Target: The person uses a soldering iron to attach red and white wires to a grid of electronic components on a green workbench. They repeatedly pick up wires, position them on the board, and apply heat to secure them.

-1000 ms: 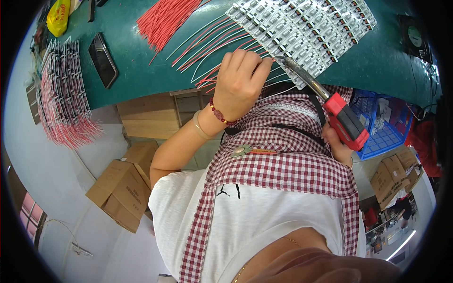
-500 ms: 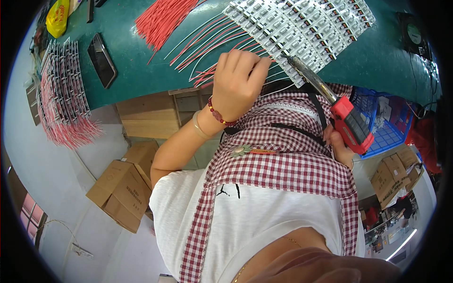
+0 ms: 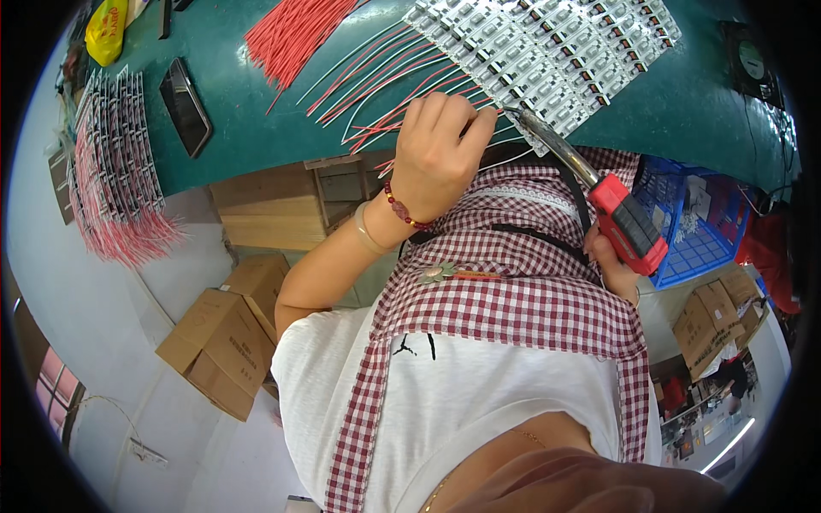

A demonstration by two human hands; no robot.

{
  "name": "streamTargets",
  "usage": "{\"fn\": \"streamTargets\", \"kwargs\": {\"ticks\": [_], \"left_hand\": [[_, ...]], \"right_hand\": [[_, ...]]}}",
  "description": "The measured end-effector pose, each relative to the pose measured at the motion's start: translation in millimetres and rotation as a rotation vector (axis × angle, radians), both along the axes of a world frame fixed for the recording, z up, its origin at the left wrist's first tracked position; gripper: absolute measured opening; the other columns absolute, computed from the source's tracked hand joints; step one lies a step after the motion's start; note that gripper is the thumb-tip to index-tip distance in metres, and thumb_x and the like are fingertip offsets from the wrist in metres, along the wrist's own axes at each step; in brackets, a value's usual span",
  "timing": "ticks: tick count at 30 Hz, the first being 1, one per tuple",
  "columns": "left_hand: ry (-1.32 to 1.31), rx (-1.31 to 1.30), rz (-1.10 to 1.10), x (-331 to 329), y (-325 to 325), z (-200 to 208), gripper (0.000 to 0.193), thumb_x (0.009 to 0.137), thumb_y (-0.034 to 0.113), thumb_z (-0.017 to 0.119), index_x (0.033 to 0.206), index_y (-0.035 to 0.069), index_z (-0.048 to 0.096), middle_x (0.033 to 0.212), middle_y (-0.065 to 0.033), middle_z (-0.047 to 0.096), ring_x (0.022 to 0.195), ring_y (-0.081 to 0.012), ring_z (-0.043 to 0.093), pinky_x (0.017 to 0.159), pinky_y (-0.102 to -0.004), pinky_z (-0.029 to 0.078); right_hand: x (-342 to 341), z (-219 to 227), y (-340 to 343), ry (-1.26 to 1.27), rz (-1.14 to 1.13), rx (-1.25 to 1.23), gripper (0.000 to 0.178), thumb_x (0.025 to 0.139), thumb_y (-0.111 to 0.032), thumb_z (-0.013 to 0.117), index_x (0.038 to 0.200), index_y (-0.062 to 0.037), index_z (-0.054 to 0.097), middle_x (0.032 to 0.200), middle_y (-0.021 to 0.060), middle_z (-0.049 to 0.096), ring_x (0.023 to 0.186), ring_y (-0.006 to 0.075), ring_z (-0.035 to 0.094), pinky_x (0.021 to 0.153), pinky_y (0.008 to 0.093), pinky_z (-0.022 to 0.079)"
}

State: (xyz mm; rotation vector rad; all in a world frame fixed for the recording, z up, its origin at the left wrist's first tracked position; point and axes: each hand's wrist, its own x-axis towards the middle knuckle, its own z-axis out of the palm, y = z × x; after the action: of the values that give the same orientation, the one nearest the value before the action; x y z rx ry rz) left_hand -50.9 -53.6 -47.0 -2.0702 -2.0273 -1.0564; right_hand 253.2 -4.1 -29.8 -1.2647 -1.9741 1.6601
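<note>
Wires (image 3: 402, 90), red and white, fanned over the near edge of the green tabletop (image 3: 256, 120), their far ends meeting a block of small white boards (image 3: 556, 43) at the far right. Since a second ago little has shifted: the left hand (image 3: 440, 145) sits on the same spot of the fan, and the soldering iron (image 3: 590, 184) has eased slightly along the near edge of the boards, so the work reads as one joint after another along that row. Left hand is curled, fingers (image 3: 453, 111) bent down and pinching what looks like a single wire end against the tabletop, though the knuckles hide the contact itself. Right hand (image 3: 611, 269) is closed around the iron's red handle below the table edge, metal tip reaching up to the nearest board corner. Loose red wire bundle (image 3: 291, 30) lies at the far edge; dark phone (image 3: 186, 107) toward the left; finished stacks with red tails (image 3: 111, 171) along the left edge. Blue basket (image 3: 693, 222) sits below at right.
</note>
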Motion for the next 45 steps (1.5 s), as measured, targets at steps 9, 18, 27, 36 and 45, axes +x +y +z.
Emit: {"fn": "streamTargets", "kwargs": {"ticks": [9,18,27,36,45], "left_hand": [[0.008,-0.017,0.015,-1,1,0,0.02,0.068,-0.001,0.068,0.087,0.006,0.065,0.073,-0.0036,0.049,0.067,-0.0205,0.049,0.06,-0.0333,0.037],[0.009,0.019,-0.007,5,-3,-4,0.022,0.067,-0.001,0.069,0.088,0.005,0.065,0.074,-0.0031,0.051,0.067,-0.0199,0.049,0.06,-0.0321,0.038],[0.02,-0.002,-0.019,5,-1,-4,0.023,0.066,-0.001,0.068,0.088,0.005,0.065,0.074,-0.003,0.05,0.067,-0.0197,0.049,0.059,-0.032,0.037],[0.04,-0.016,-0.017,5,-1,-4,0.022,0.067,-0.001,0.067,0.088,0.005,0.064,0.073,-0.0031,0.049,0.067,-0.02,0.048,0.059,-0.0322,0.037],[0.057,-0.04,-0.016,5,-1,-1,0.021,0.068,0.0,0.066,0.088,0.005,0.064,0.073,-0.0028,0.049,0.067,-0.0197,0.048,0.061,-0.0324,0.037]], "right_hand": [[12,-2,-6,0.056,-0.055,-0.085,0.011,0.083,-0.006,0.064,0.094,-0.002,0.065,0.08,0.0049,0.064,0.071,0.0128,0.061,0.064,0.0272,0.047],[20,-7,-8,0.053,-0.067,-0.105,0.012,0.08,-0.008,0.068,0.09,-0.0016,0.065,0.078,0.0053,0.064,0.068,0.0143,0.06,0.062,0.0272,0.047],[18,-12,-6,-0.07,0.012,0.099,0.016,0.074,-0.005,0.069,0.089,-0.0024,0.066,0.078,0.0081,0.065,0.067,0.0188,0.062,0.06,0.0295,0.049],[6,-4,-3,-0.052,-0.001,0.076,0.015,0.073,-0.005,0.07,0.088,-0.0015,0.066,0.078,0.0096,0.065,0.066,0.0191,0.063,0.059,0.0292,0.049],[9,5,-7,0.103,-0.115,-0.211,0.01,0.086,-0.007,0.061,0.094,-0.0016,0.062,0.077,0.0012,0.059,0.068,0.0109,0.055,0.062,0.0258,0.045]]}}
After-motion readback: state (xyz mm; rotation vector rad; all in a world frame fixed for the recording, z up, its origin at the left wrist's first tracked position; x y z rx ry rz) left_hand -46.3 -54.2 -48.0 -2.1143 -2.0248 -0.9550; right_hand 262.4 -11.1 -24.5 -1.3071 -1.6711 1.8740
